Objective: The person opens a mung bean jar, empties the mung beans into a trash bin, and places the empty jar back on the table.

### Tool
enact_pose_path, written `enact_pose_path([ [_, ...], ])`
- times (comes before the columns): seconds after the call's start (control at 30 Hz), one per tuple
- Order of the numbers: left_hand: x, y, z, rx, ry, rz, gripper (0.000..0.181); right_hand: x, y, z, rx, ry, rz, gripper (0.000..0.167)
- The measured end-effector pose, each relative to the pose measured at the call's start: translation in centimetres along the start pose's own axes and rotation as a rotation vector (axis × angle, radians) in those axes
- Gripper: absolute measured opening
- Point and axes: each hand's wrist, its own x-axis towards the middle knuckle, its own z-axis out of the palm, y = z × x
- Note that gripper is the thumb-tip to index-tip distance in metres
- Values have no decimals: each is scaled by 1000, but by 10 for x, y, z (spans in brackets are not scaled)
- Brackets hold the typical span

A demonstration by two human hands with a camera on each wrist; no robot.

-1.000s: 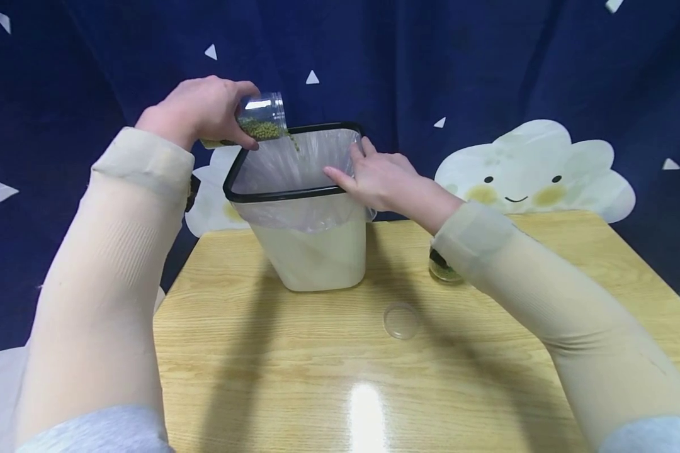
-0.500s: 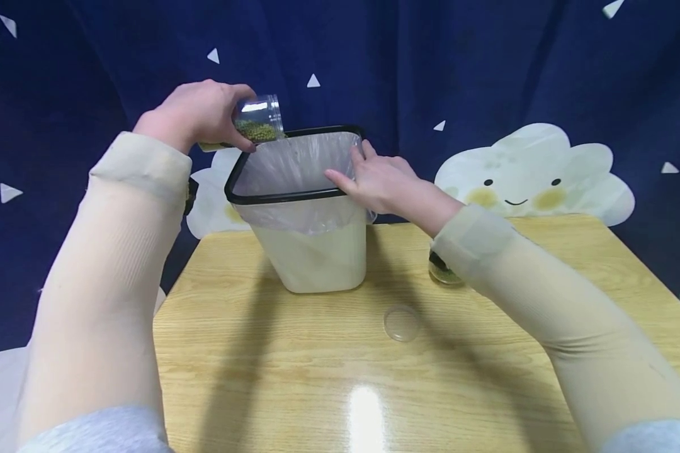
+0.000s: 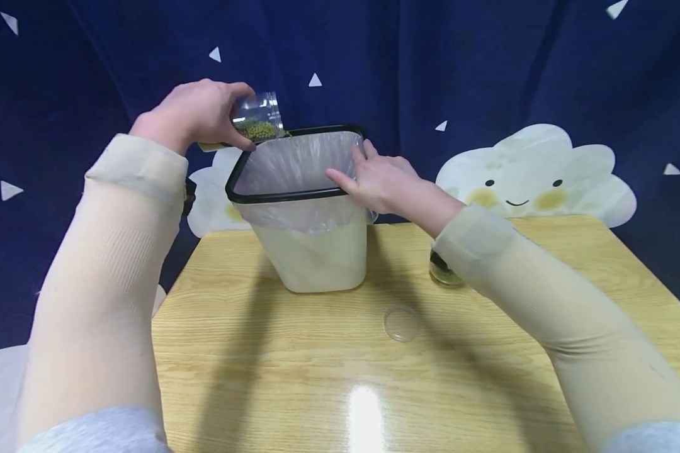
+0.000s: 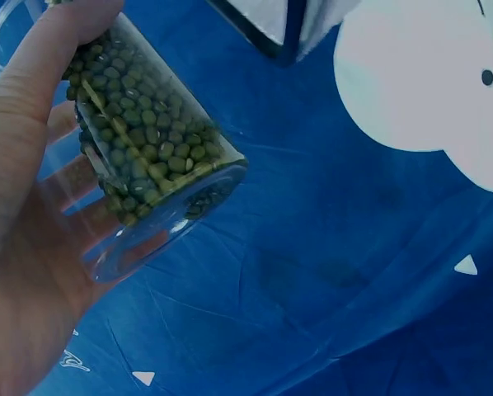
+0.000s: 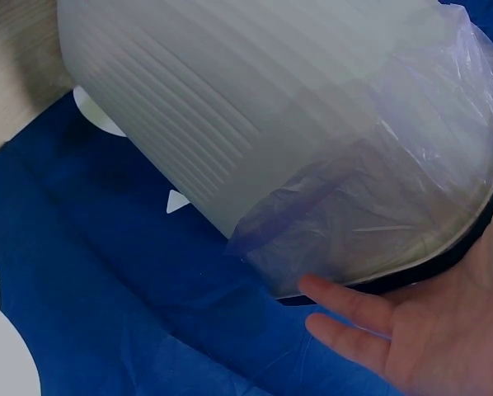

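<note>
My left hand [image 3: 195,116] grips a clear plastic jar [image 3: 267,107] lying nearly on its side, its mouth over the rear left of the bin. Green mung beans [image 4: 152,124] fill much of the jar in the left wrist view; a few sit at its mouth in the head view. The white bin [image 3: 323,261] has a black rim [image 3: 286,197] and a clear bag liner [image 3: 306,160]. At the bin's right rim rests my right hand [image 3: 388,182], thumb and fingers extended. In the right wrist view, two fingers [image 5: 354,305] lie along the outside of the rim.
A round clear lid [image 3: 401,323] lies flat on the wooden table [image 3: 294,371]. Behind my right sleeve stands another jar [image 3: 444,272], partly hidden, with green contents. A dark blue curtain [image 3: 374,69] with cloud and triangle prints hangs behind the table.
Beans were falling from the jar's mouth a second ago; now only a few show at its lip. The left hand and jar have shifted slightly left. The right hand stays at the rim.
</note>
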Motion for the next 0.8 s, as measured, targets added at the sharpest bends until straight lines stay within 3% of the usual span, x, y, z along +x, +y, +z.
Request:
enact_pose_path([
  [0.23, 0, -2, 1, 7, -5, 8, 85, 0, 1, 0, -7, -5, 3, 93],
  [0.4, -2, -1, -7, -14, 63, -5, 85, 0, 1, -1, -9, -11, 1, 94],
  [0.63, 1, 6, -7, 6, 8, 16, 87, 1, 3, -2, -9, -11, 14, 94],
  [0.8, 0, 2, -4, 1, 19, 8, 86, 1, 4, -1, 3, -3, 10, 93],
])
